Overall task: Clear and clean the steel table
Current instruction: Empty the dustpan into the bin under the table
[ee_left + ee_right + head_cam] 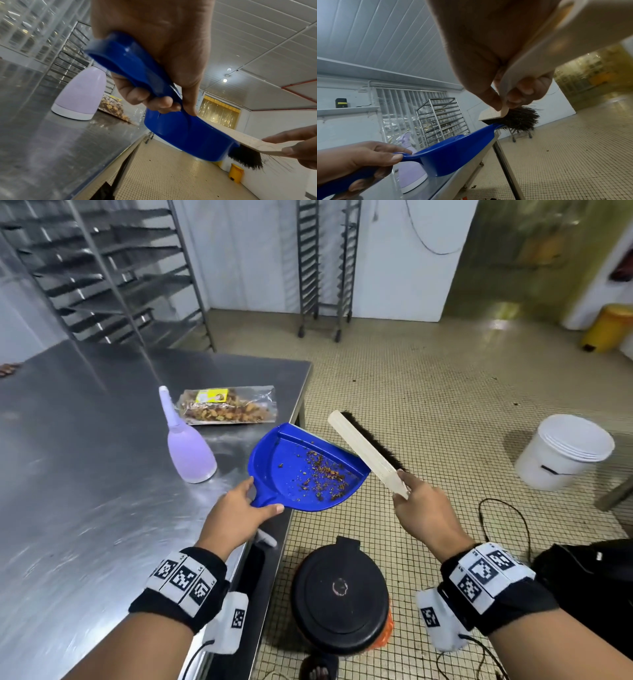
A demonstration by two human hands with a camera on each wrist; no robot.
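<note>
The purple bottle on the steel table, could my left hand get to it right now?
Probably not yet: the left hand grips the blue dustpan by its handle. The purple bottle stands close by on the steel table with nothing between them, so once the hand is free it looks reachable.

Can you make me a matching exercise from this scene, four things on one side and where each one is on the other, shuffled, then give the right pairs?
Things:
1. blue dustpan
2. wooden brush
3. lilac bottle
4. black bin

Places:
A. standing upright on the steel table, next to the bag of snacks
B. on the tiled floor beside the table, lid shut
C. held by its handle in the left hand, crumbs inside
D. gripped in the right hand, bristles by the dustpan's open edge

Pairs: 1-C, 2-D, 3-A, 4-B
</note>
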